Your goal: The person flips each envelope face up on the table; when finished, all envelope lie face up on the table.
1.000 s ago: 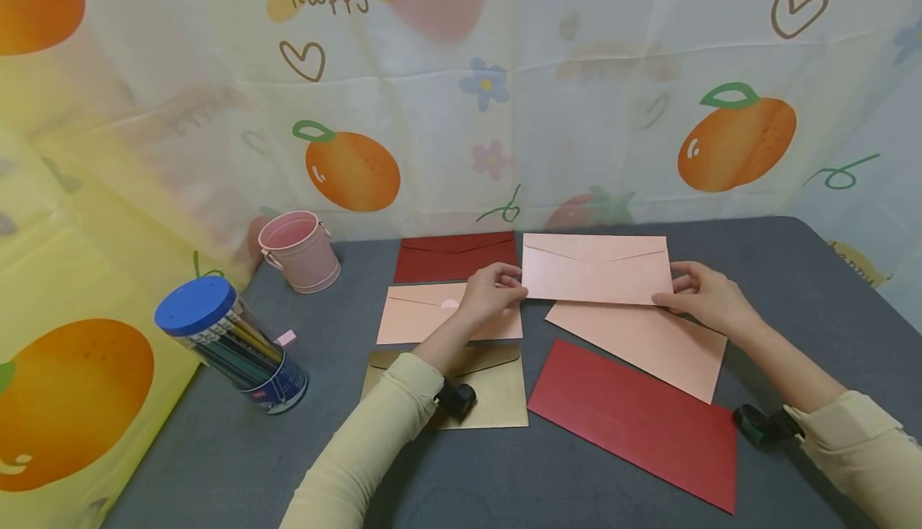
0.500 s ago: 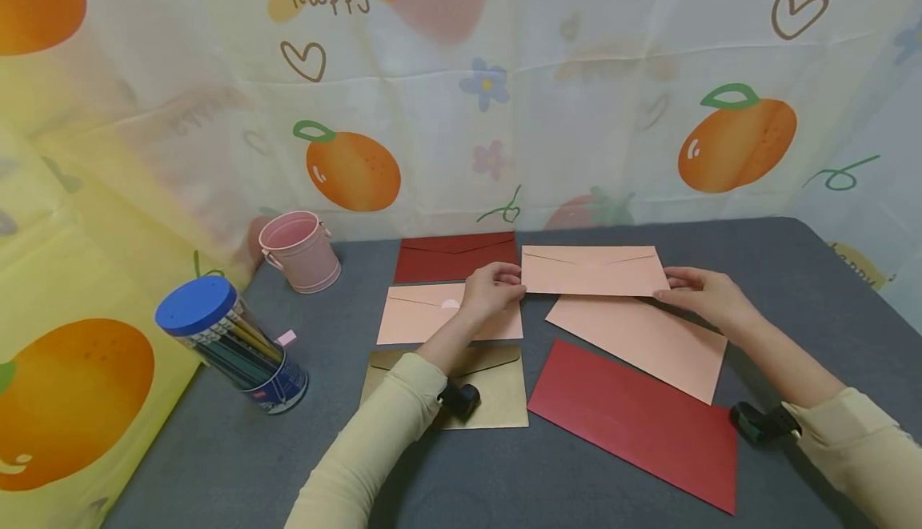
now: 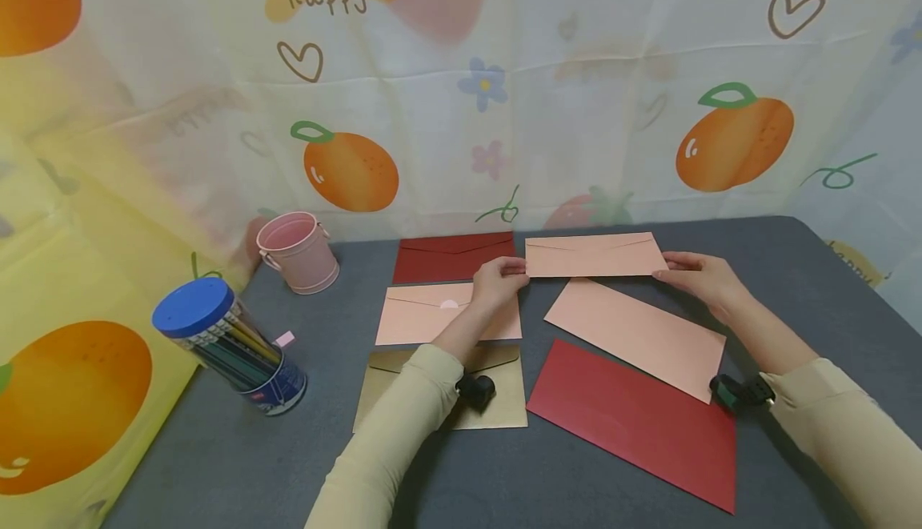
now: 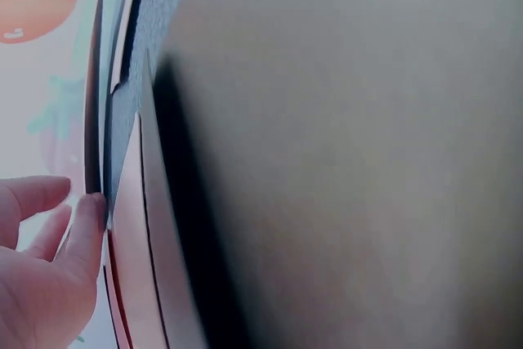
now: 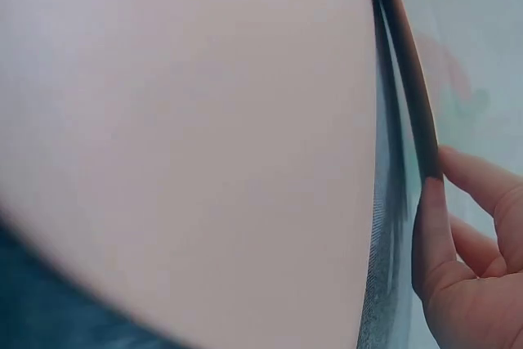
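Note:
A pale pink envelope point(image 3: 596, 257), flap side showing, is held across the back of the table between both hands. My left hand point(image 3: 497, 282) has its fingertips at the envelope's lower left corner. Its right end is pinched between thumb and fingers of my right hand point(image 3: 704, 281); the right wrist view shows this grip on the envelope's thin edge point(image 5: 417, 104). Just in front lies a slanted pink envelope point(image 3: 637, 337), plain side up. Nearer still is a larger red envelope point(image 3: 634, 425), partly under the pink one.
Left of these, a column holds a dark red envelope point(image 3: 454, 258), a pink envelope with a round white sticker point(image 3: 414, 317) and a gold envelope point(image 3: 504, 401) under my left forearm. A pink bucket point(image 3: 302, 261) and a blue-lidded pencil tub point(image 3: 230, 345) stand further left.
Both hands have carried the pink envelope away toward the back edge. It has tipped flatter, and more of the slanted pink envelope shows in front of it.

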Action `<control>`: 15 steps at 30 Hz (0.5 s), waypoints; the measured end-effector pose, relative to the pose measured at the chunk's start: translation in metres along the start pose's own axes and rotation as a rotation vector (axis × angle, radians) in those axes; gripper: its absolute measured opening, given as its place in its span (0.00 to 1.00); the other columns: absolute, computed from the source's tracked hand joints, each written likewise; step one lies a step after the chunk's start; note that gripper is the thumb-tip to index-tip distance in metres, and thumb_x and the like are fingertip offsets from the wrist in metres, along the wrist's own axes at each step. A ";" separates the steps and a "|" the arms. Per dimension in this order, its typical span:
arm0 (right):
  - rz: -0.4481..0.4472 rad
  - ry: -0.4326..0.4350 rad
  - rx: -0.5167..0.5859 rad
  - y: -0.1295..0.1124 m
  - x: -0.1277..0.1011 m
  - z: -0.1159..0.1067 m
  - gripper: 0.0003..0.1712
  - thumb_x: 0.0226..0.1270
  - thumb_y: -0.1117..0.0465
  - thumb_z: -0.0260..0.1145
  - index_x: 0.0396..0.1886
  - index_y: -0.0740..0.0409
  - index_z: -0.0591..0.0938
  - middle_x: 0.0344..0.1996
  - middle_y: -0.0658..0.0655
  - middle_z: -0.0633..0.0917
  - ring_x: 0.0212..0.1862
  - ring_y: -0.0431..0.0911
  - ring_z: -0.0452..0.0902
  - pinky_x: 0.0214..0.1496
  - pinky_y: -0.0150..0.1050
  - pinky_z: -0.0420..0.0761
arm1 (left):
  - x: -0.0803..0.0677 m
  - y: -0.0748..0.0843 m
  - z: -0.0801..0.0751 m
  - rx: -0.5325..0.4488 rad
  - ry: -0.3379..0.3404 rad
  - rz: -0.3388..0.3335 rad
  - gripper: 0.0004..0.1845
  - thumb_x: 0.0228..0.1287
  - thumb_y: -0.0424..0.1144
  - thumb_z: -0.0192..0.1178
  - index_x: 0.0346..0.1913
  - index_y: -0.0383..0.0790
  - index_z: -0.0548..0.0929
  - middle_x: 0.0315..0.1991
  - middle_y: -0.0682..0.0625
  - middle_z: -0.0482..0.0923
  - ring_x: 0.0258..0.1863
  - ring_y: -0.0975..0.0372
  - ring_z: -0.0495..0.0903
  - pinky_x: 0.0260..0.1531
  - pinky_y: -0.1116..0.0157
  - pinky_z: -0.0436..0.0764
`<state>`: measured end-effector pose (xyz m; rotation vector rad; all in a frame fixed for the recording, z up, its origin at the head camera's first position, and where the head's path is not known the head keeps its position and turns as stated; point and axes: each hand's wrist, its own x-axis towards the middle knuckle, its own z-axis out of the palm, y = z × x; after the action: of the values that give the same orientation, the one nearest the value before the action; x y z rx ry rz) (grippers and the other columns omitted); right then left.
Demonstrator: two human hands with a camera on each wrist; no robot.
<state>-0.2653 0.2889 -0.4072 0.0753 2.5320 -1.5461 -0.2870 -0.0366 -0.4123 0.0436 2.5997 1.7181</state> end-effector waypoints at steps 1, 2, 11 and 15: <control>-0.004 0.014 -0.004 0.000 0.002 0.000 0.44 0.70 0.48 0.64 0.74 0.67 0.58 0.68 0.73 0.62 0.67 0.61 0.60 0.68 0.54 0.64 | 0.000 0.000 0.001 -0.002 -0.003 -0.003 0.15 0.61 0.32 0.66 0.52 0.38 0.85 0.45 0.47 0.85 0.47 0.59 0.83 0.44 0.68 0.80; -0.009 0.029 -0.010 0.001 0.004 0.001 0.43 0.70 0.48 0.64 0.74 0.68 0.59 0.67 0.73 0.63 0.67 0.62 0.60 0.68 0.55 0.63 | 0.000 0.001 0.002 -0.003 -0.008 -0.009 0.15 0.62 0.33 0.65 0.52 0.39 0.85 0.46 0.48 0.85 0.48 0.59 0.83 0.44 0.68 0.80; -0.010 0.096 -0.143 0.001 0.010 0.002 0.43 0.69 0.48 0.64 0.72 0.70 0.60 0.65 0.77 0.66 0.67 0.68 0.60 0.66 0.61 0.62 | -0.003 0.005 0.008 0.053 -0.128 0.009 0.22 0.66 0.39 0.62 0.62 0.42 0.79 0.59 0.46 0.78 0.61 0.57 0.75 0.54 0.62 0.77; 0.007 0.126 -0.208 -0.001 0.011 0.004 0.43 0.69 0.46 0.63 0.72 0.69 0.61 0.64 0.75 0.68 0.66 0.68 0.61 0.65 0.63 0.62 | -0.004 0.006 0.009 0.111 -0.176 0.023 0.24 0.66 0.41 0.61 0.65 0.42 0.76 0.61 0.44 0.75 0.63 0.55 0.72 0.58 0.59 0.74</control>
<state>-0.2758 0.2843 -0.4101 0.1583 2.7718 -1.3049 -0.2823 -0.0260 -0.4099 0.2178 2.5701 1.4998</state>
